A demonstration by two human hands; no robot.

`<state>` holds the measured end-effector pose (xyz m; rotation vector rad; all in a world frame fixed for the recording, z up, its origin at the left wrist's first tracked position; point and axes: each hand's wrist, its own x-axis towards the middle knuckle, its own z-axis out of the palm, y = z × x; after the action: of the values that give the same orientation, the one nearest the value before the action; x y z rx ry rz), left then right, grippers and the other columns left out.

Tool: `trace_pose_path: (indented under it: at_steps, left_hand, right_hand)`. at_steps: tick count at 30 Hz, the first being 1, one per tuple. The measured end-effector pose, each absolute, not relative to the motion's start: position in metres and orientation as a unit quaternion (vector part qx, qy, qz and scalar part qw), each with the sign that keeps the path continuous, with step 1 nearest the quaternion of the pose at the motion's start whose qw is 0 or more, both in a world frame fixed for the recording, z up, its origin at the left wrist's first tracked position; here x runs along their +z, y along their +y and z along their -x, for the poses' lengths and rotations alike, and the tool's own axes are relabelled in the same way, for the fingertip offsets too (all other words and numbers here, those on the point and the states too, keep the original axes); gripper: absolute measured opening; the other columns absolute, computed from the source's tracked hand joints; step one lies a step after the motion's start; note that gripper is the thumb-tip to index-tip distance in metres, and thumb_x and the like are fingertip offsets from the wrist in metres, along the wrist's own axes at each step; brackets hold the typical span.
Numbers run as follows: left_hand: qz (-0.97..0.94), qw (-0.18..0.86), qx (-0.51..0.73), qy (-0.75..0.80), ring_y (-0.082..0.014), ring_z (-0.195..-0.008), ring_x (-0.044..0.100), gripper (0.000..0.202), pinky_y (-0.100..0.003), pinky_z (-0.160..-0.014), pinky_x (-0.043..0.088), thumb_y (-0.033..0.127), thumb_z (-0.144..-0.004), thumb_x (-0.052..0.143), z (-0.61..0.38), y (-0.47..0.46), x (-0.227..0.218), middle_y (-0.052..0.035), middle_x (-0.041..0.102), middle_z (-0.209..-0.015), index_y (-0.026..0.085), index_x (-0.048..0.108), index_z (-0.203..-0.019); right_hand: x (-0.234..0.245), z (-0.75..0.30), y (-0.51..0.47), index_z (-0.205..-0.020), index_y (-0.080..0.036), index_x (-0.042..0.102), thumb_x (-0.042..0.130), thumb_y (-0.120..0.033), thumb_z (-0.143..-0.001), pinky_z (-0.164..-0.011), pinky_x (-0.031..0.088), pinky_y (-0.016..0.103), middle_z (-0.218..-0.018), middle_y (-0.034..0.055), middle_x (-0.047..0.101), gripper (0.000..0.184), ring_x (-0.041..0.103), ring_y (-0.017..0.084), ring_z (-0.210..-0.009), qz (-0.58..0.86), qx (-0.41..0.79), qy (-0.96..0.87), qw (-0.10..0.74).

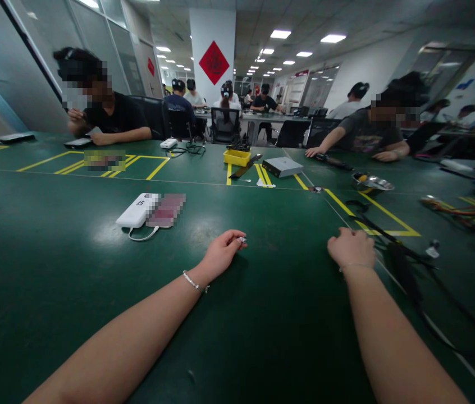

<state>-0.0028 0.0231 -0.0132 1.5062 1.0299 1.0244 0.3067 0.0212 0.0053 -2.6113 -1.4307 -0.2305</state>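
Both my forearms rest on a dark green table (263, 314). My left hand (223, 252) lies with its fingers curled together around a small shiny metal piece (241, 240) at the fingertips; a silver bracelet circles the wrist. My right hand (352, 247) is closed in a loose fist, knuckles up, resting near black cables (401, 264). What it holds, if anything, is hidden.
A white power bank (138, 211) with a cord lies ahead left. Further back are a yellow bin (236, 157), a grey box (282, 166) and a metal dish (372, 182). Yellow tape lines mark the table. Other people sit at the far left, far right and behind.
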Motion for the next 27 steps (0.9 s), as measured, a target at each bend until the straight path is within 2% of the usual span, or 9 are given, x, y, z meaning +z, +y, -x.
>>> trace_pose_path:
  at_steps: [5, 9, 11, 13, 16, 18, 21, 27]
  left_hand:
    - [-0.631, 0.495, 0.416, 0.429, -0.0129, -0.074, 0.058, 0.022, -0.027, -0.07, 0.044, 0.024, -0.076, 0.053, 0.003, 0.025, -0.017, -0.0028, 0.062, -0.078, 0.015, 0.056, -0.097]
    - [-0.646, 0.472, 0.409, 0.439, -0.0103, -0.065, 0.052, 0.024, -0.023, -0.061, 0.042, 0.026, -0.074, 0.057, 0.004, 0.024, -0.015, 0.0005, 0.056, -0.07, 0.015, 0.058, -0.095]
    - [-0.643, 0.474, 0.409, 0.441, -0.0095, -0.063, 0.051, 0.023, -0.022, -0.059, 0.041, 0.024, -0.073, 0.059, 0.003, 0.023, -0.013, 0.0016, 0.054, -0.068, 0.015, 0.058, -0.094]
    - [-0.634, 0.484, 0.411, 0.442, -0.0091, -0.062, 0.051, 0.022, -0.022, -0.059, 0.041, 0.022, -0.072, 0.06, 0.002, 0.022, -0.011, 0.0018, 0.055, -0.067, 0.015, 0.058, -0.092]
    - [-0.619, 0.506, 0.415, 0.434, -0.0094, -0.064, 0.053, 0.021, -0.023, -0.062, 0.042, 0.02, -0.07, 0.061, 0.001, 0.023, -0.014, 0.0001, 0.059, -0.071, 0.014, 0.057, -0.09]
    - [-0.613, 0.516, 0.423, 0.423, -0.0098, -0.066, 0.055, 0.021, -0.023, -0.063, 0.043, 0.02, -0.069, 0.062, 0.001, 0.024, -0.017, -0.0009, 0.061, -0.074, 0.014, 0.056, -0.089]
    - [-0.621, 0.51, 0.432, 0.41, -0.0103, -0.068, 0.056, 0.018, -0.024, -0.064, 0.044, 0.018, -0.068, 0.062, 0.001, 0.024, -0.019, -0.0008, 0.062, -0.075, 0.015, 0.057, -0.085]
    - [-0.643, 0.494, 0.427, 0.4, -0.0112, -0.069, 0.058, 0.016, -0.024, -0.064, 0.044, 0.017, -0.068, 0.062, 0.001, 0.022, -0.017, -0.0007, 0.064, -0.077, 0.016, 0.056, -0.083]
  right_hand:
    - [-0.001, -0.338, 0.023, -0.107, -0.01, 0.059, 0.04, -0.021, -0.075, -0.07, 0.043, 0.04, -0.106, 0.0235, 0.054, 0.039, 0.052, 0.034, -0.097, 0.893, 0.021, -0.449, 0.033]
    - [0.001, -0.324, 0.027, -0.095, -0.013, 0.062, 0.044, -0.019, -0.073, -0.069, 0.043, 0.038, -0.095, 0.0193, 0.061, 0.029, 0.058, 0.03, -0.087, 0.871, 0.013, -0.488, 0.054]
    - [0.004, -0.306, 0.027, -0.09, -0.016, 0.062, 0.047, -0.023, -0.073, -0.069, 0.043, 0.037, -0.089, 0.0159, 0.063, 0.024, 0.06, 0.027, -0.083, 0.853, 0.01, -0.513, 0.096]
    - [0.007, -0.283, 0.026, -0.086, -0.018, 0.06, 0.05, -0.027, -0.073, -0.069, 0.044, 0.035, -0.083, 0.011, 0.065, 0.019, 0.06, 0.023, -0.078, 0.814, 0.055, -0.551, 0.175]
    - [0.007, -0.24, 0.02, -0.082, -0.019, 0.057, 0.056, -0.029, -0.07, -0.067, 0.046, 0.03, -0.08, 0.0055, 0.065, 0.016, 0.06, 0.016, -0.072, 0.682, 0.25, -0.607, 0.324]
    - [0.006, -0.212, 0.016, -0.081, -0.019, 0.055, 0.061, -0.03, -0.067, -0.064, 0.046, 0.029, -0.077, 0.0039, 0.064, 0.019, 0.059, 0.014, -0.068, 0.582, 0.388, -0.604, 0.382]
    - [0.004, -0.18, 0.01, -0.081, -0.018, 0.057, 0.064, -0.029, -0.064, -0.063, 0.045, 0.028, -0.075, 0.0023, 0.063, 0.021, 0.057, 0.012, -0.065, 0.506, 0.491, -0.575, 0.415]
    - [-0.005, -0.165, 0.008, -0.086, -0.018, 0.062, 0.059, -0.026, -0.067, -0.068, 0.044, 0.03, -0.079, 0.0018, 0.064, 0.02, 0.053, 0.011, -0.063, 0.487, 0.526, -0.54, 0.441]
